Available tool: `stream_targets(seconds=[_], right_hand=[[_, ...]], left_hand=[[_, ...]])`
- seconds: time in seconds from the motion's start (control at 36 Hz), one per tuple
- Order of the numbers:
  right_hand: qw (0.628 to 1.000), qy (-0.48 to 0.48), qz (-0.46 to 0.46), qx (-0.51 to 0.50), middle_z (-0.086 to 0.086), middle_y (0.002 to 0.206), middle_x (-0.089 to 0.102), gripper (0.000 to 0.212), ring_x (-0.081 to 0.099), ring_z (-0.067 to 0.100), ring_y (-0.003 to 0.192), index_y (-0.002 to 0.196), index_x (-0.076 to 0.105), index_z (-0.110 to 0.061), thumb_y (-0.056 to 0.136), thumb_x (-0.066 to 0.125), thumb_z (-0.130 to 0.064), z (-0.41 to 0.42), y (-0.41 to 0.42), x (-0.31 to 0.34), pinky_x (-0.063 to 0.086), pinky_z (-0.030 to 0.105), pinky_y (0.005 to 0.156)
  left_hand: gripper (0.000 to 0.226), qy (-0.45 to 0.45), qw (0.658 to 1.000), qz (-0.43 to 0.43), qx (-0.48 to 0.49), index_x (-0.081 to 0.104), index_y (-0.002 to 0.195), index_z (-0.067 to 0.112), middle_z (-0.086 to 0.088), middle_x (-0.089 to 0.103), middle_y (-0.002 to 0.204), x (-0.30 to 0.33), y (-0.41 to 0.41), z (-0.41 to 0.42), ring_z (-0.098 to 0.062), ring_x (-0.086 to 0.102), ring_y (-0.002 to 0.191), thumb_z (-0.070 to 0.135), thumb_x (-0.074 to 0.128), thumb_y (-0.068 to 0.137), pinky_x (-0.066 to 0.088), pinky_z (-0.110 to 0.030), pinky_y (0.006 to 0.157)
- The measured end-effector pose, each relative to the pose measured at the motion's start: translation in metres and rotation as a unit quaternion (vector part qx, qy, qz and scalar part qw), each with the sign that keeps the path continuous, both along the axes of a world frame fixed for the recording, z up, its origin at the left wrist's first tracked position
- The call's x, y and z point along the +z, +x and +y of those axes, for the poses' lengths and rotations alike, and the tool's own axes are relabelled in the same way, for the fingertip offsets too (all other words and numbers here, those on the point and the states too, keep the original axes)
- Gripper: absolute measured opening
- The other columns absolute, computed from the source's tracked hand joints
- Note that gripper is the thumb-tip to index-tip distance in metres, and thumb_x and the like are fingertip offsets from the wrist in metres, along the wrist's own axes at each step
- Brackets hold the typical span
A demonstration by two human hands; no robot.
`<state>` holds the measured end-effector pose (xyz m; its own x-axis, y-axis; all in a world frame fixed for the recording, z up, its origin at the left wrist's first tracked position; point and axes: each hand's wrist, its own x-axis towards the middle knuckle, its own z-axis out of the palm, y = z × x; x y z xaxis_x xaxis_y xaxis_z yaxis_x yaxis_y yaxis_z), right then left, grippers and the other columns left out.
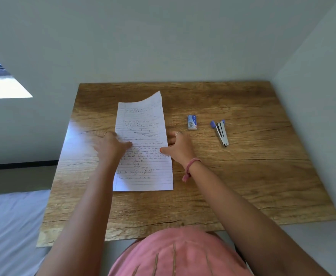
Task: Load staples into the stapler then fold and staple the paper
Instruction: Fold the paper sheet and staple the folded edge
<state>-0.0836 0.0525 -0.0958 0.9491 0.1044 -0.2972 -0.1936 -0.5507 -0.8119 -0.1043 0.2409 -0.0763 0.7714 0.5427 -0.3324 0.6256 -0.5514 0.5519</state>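
A lined, handwritten sheet of paper [143, 144] is laid lengthwise on the wooden bench [242, 176], its far right corner curled up. Its left edge is touched by the blurred left hand [111, 145]; how those fingers lie cannot be told. The right edge is pinched by the right hand [178, 145]. A small staple box [192, 122] is seen right of the paper, and beyond it the opened stapler [220, 132].
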Motion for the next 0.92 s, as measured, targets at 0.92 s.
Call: stream_targets(seconds=[0.92], right_hand=[[0.938, 0.319, 0.138, 0.006, 0.009, 0.106, 0.073, 0.026, 0.072, 0.018, 0.09, 0.112, 0.065, -0.003, 0.086, 0.064, 0.0, -0.121, 0.03, 0.053, 0.061, 0.029, 0.072]], left_hand=[[0.015, -0.464, 0.861, -0.138, -0.154, 0.076, 0.092, 0.01, -0.009, 0.074, 0.105, 0.041, 0.009, -0.01, -0.023, 0.071, 0.099, 0.014, 0.068, 0.08, 0.058, -0.026, 0.075]])
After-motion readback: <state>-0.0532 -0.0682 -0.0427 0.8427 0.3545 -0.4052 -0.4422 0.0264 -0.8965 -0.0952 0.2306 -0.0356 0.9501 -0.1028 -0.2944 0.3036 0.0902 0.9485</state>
